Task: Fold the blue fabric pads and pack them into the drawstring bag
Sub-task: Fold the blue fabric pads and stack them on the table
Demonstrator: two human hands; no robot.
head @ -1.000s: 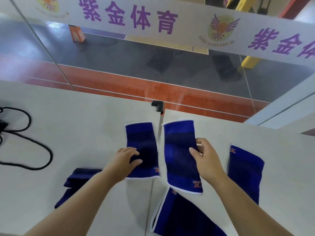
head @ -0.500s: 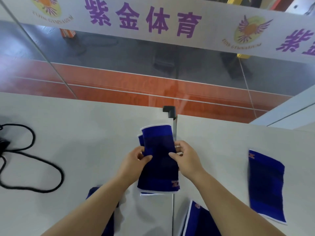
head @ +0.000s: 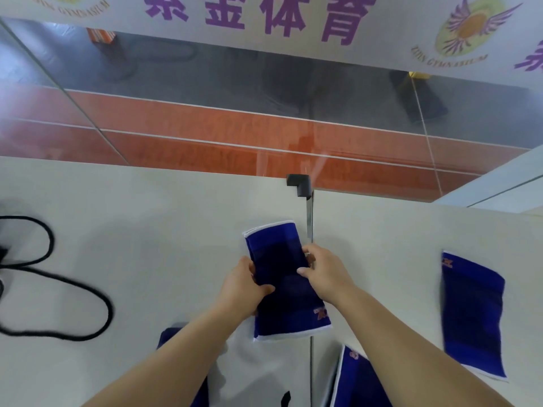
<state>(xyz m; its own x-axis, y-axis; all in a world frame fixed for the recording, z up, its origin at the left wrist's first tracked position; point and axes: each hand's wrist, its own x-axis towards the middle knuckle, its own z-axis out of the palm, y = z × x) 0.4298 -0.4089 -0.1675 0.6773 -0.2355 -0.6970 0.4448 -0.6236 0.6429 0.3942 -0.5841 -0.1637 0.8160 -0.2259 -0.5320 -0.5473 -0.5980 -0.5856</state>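
Observation:
Two blue fabric pads with white edges lie stacked one on the other (head: 289,292) above the white table, near the seam between the two tabletops. My left hand (head: 242,289) grips the stack's left edge, thumb on top. My right hand (head: 321,273) grips its right edge, thumb on top. Another blue pad (head: 473,315) lies flat on the table to the right. A third pad (head: 358,380) lies at the bottom, partly under my right forearm. A blue pad (head: 169,337) shows beside my left forearm, mostly hidden. I cannot see a drawstring bag as such.
A black cord (head: 73,289) loops across the table at the left. A black bracket (head: 299,183) sits at the far edge where the tabletops (head: 147,245) meet. Beyond it stands a glass wall with a white banner (head: 264,19). A small black piece (head: 285,399) shows at the bottom.
The two pads, side by side a second ago, now lie one on the other. Both hands have closed in on the stack's edges and squared it up.

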